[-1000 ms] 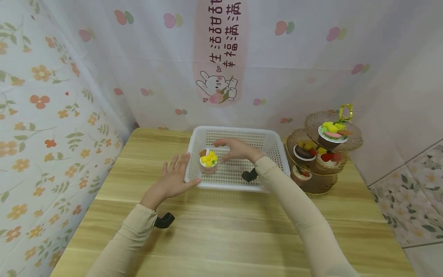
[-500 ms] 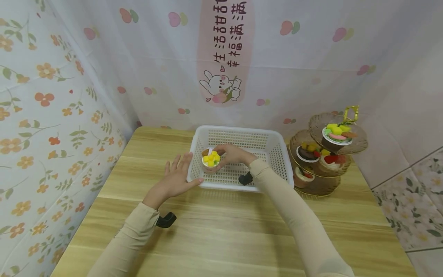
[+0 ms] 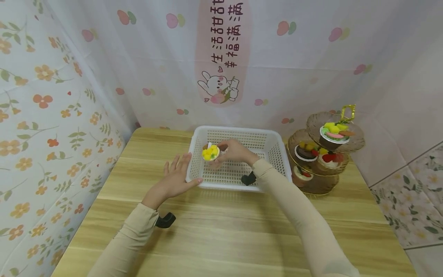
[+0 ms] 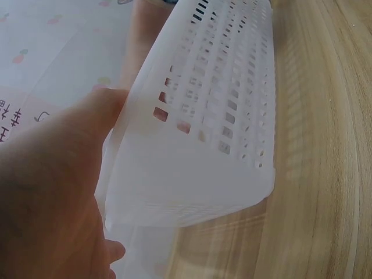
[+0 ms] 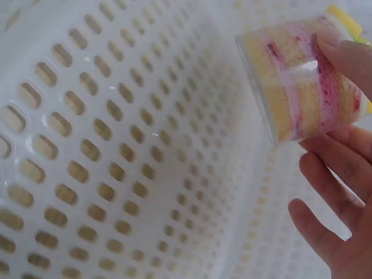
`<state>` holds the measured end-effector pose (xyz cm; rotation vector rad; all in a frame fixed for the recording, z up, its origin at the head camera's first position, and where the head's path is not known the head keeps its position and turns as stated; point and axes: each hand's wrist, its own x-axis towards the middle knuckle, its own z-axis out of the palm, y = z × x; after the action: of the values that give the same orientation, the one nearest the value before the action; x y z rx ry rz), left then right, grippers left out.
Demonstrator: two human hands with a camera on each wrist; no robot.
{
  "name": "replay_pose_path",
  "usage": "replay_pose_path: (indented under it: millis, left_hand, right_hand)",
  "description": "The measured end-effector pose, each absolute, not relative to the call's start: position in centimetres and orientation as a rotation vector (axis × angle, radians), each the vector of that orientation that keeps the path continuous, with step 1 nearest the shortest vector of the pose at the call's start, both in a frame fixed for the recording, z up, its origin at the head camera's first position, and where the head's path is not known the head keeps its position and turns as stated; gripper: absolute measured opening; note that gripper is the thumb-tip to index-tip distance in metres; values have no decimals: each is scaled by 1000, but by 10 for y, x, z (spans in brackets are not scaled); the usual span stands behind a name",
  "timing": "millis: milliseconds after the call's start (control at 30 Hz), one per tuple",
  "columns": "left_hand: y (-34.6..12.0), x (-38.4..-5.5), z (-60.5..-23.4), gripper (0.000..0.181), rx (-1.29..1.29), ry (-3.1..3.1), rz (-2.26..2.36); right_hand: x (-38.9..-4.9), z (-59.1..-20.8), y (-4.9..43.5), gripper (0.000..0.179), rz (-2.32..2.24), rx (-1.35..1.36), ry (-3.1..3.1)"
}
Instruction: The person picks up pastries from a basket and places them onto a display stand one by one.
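A clear cup of layered cake [image 3: 210, 152], topped with yellow cubes, is in my right hand [image 3: 237, 151]. The thumb and fingers pinch its side, while the other fingers spread away. In the right wrist view the cake cup [image 5: 302, 81] is tipped sideways above the basket's perforated floor, showing pink and yellow layers. My left hand [image 3: 172, 179] rests at the left front corner of the white plastic basket [image 3: 225, 187], fingers spread and thumb on the rim. The left wrist view shows the basket's slotted wall [image 4: 192, 145] beside that hand.
To the right of the basket stands a tiered brown see-through stand [image 3: 316, 188] bearing several dessert cups, such as one with yellow cubes [image 3: 333, 132] on top. A wooden table [image 3: 221, 238] lies beneath, with a printed curtain [image 3: 155, 69] behind. Black wrist mounts [image 3: 166, 220] jut from both sleeves.
My right hand reached left to the cake cup, took hold of it, and has raised and tilted it within the basket. The left hand has stayed at the basket's corner.
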<state>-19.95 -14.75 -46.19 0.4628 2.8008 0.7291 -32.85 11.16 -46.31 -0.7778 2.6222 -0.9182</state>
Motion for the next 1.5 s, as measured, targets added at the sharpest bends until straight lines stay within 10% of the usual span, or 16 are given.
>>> replay_pose_path:
  millis: [333,667,1100,1500]
  left_hand:
    - [-147,-200,-462,104,466,2818,736]
    - [-146,-198,-462,105,470,2809,753]
    - [-146,-199,-465,106,463,2826,717]
    - [-145,-198,-460,106,457,2801,749]
  right_hand:
    - [-308,-420,146,65,-1136,-710,2796]
    - [-216,-395,214,67,-1307,-461,2972]
    - [-108,-429,313,59,-1412,91,3206]
    - [-82,-466,367,72,-1246,786,3110]
